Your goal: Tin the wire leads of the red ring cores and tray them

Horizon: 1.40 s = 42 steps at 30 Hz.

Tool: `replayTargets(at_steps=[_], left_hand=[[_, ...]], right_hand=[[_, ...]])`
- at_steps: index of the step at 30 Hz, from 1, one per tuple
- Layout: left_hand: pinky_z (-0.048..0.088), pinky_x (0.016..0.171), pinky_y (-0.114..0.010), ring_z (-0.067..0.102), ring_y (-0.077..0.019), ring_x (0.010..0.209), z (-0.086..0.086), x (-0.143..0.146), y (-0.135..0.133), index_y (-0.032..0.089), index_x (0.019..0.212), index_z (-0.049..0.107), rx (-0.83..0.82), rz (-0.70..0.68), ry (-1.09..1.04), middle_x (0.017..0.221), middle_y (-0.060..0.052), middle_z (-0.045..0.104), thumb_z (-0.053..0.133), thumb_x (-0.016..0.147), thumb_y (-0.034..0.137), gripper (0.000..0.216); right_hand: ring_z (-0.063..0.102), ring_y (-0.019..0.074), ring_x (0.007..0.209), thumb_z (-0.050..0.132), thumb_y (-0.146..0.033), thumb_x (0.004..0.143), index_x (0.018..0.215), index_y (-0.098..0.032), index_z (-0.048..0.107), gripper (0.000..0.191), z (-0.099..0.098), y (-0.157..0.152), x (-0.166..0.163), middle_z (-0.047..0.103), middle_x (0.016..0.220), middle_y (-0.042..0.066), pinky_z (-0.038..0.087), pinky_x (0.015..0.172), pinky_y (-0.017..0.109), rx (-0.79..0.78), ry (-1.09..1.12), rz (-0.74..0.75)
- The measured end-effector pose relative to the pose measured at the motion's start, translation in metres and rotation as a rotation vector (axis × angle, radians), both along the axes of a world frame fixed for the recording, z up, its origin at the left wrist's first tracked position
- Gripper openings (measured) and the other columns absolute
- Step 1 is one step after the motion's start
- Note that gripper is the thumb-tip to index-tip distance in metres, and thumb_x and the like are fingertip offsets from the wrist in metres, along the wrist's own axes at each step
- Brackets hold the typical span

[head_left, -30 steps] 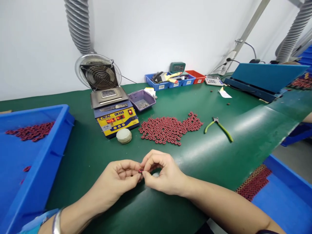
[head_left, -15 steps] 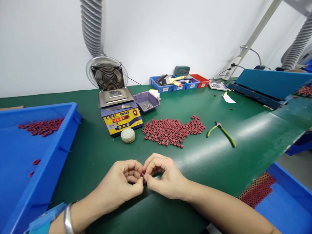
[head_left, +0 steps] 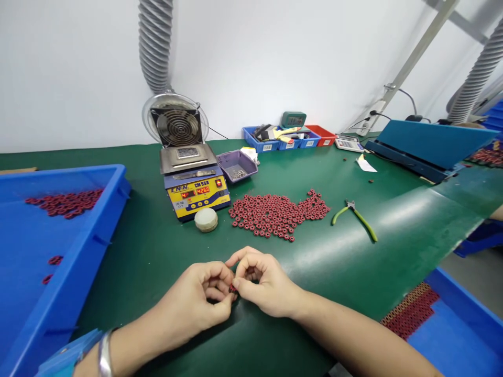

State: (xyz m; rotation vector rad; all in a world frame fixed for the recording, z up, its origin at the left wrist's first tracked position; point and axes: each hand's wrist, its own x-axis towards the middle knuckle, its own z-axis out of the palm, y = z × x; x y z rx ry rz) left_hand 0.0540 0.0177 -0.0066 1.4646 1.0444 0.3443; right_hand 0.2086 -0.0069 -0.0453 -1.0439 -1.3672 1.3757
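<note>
Between the fingertips of both hands is a small red-and-black wound ring (head_left: 233, 288), mostly covered by the fingers. My left hand (head_left: 202, 293) pinches it from the left, thumb below and fingers above. From the right, my right hand (head_left: 265, 283) pinches at the same ring with thumb and forefinger; any wire there is too fine to make out. Beyond the hands, a spread of many similar red wound rings (head_left: 271, 212) lies on the green mat (head_left: 314, 272).
A yellow-and-blue solder pot unit (head_left: 198, 196) with a fan stands back left, a round white tin (head_left: 206, 220) before it. Green-handled cutters (head_left: 356, 217) lie right. Blue bins (head_left: 112, 209) with rings flank the bench. A purple tray (head_left: 238, 165) sits behind.
The ring between my fingertips has turned slightly and shows more of its face. My right fingers have shifted a little on it. The camera view has moved slightly.
</note>
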Motion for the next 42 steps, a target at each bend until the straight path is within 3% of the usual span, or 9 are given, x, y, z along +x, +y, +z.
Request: replayTargets(at_steps=[4, 12, 17, 22, 29, 35, 42], left_hand=[[0.042, 0.051, -0.017, 0.051, -0.0073, 0.053, -0.003, -0.003, 0.001, 0.015, 0.066, 0.055, -0.036, 0.0, -0.017, 0.06, 0.004, 0.055, 0.06, 0.06, 0.014, 0.008], [0.042, 0.05, -0.018, 0.052, -0.0081, 0.053, -0.005, -0.004, 0.001, 0.014, 0.067, 0.056, -0.092, 0.026, 0.018, 0.064, 0.001, 0.059, 0.065, 0.058, 0.016, 0.013], [0.04, 0.049, -0.017, 0.052, -0.0078, 0.052, -0.007, -0.006, 0.003, 0.014, 0.067, 0.055, -0.115, 0.027, -0.002, 0.061, 0.003, 0.058, 0.066, 0.059, 0.016, 0.013], [0.038, 0.048, -0.017, 0.049, -0.0072, 0.051, -0.01, -0.006, 0.005, 0.015, 0.065, 0.052, -0.117, 0.007, -0.018, 0.058, 0.005, 0.055, 0.065, 0.062, 0.017, 0.013], [0.036, 0.046, -0.018, 0.049, -0.0077, 0.049, -0.008, -0.006, 0.005, 0.015, 0.067, 0.053, -0.137, 0.041, 0.026, 0.059, 0.003, 0.057, 0.065, 0.059, 0.018, 0.014], [0.036, 0.049, -0.018, 0.048, -0.0075, 0.051, -0.01, -0.007, 0.006, 0.014, 0.067, 0.053, -0.129, 0.066, 0.022, 0.058, 0.004, 0.056, 0.066, 0.06, 0.02, 0.016], [0.037, 0.048, -0.019, 0.049, -0.0077, 0.051, -0.009, -0.008, 0.007, 0.014, 0.069, 0.055, -0.103, 0.085, 0.008, 0.059, 0.003, 0.058, 0.068, 0.063, 0.023, 0.017]], right_hand=[[0.05, 0.0055, 0.06, 0.066, -0.018, 0.067, 0.06, -0.015, 0.054, 0.014, -0.002, 0.004, 0.001, 0.06, 0.091, 0.003, 0.041, 0.056, 0.021, -0.023, 0.097, -0.017], [0.054, 0.0082, 0.061, 0.064, -0.043, 0.075, 0.072, -0.016, 0.065, 0.028, 0.004, 0.011, 0.011, 0.065, 0.084, 0.003, 0.046, 0.062, 0.024, -0.107, 0.193, -0.081], [0.057, 0.0123, 0.075, 0.073, -0.039, 0.067, 0.074, -0.017, 0.064, 0.025, 0.002, 0.008, 0.008, 0.061, 0.093, 0.004, 0.048, 0.071, 0.028, -0.049, 0.103, -0.011], [0.056, 0.0139, 0.082, 0.066, -0.031, 0.076, 0.07, -0.016, 0.062, 0.016, 0.002, 0.003, 0.001, 0.059, 0.092, 0.006, 0.045, 0.077, 0.031, 0.078, -0.032, -0.012], [0.056, 0.0133, 0.081, 0.066, -0.035, 0.076, 0.071, -0.018, 0.062, 0.018, -0.002, 0.012, 0.008, 0.059, 0.087, 0.004, 0.045, 0.076, 0.029, 0.051, 0.155, -0.189], [0.058, 0.0159, 0.084, 0.069, -0.03, 0.072, 0.073, -0.017, 0.064, 0.014, -0.001, 0.007, 0.008, 0.06, 0.094, 0.007, 0.045, 0.078, 0.032, 0.055, -0.018, -0.076], [0.056, 0.0147, 0.079, 0.062, -0.033, 0.079, 0.071, -0.017, 0.06, 0.018, -0.003, 0.012, 0.013, 0.06, 0.083, 0.005, 0.045, 0.072, 0.028, 0.138, 0.036, -0.21]])
